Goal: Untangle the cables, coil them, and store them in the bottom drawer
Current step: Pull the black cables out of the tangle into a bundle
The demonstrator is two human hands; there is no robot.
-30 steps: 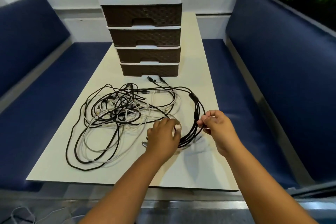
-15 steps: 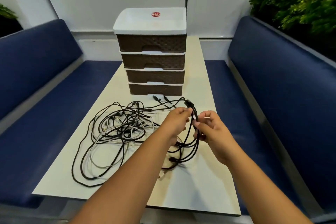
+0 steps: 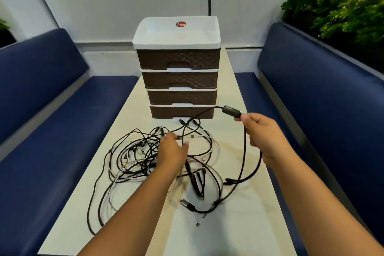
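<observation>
1. Tangled cables (image 3: 145, 158), black and white, heaped on the pale table (image 3: 245, 224) just in front of the drawer unit (image 3: 178, 68).
2. One black cable (image 3: 243, 160) lifted out of the heap, its dark inline block (image 3: 231, 111) raised level with the bottom drawer (image 3: 166, 112); loose plugs trailing on the table to the near right.
3. Right hand (image 3: 266, 133) held up over the table's right side, arm reaching forward, fingers curled, grip pinched on the black cable just behind the block.
4. Left hand (image 3: 173, 148) stretched low over the middle of the heap, back of the hand up, a black strand passing at the fingertips; grip there cannot be told, open or closed.
5. All four brown woven-pattern drawers pushed in; white top tray bearing a red oval sticker reading "Uniplus" (image 3: 181, 24).
6. Blue benches (image 3: 52, 131) either side of the table; green plants (image 3: 342, 2) behind the right one.
</observation>
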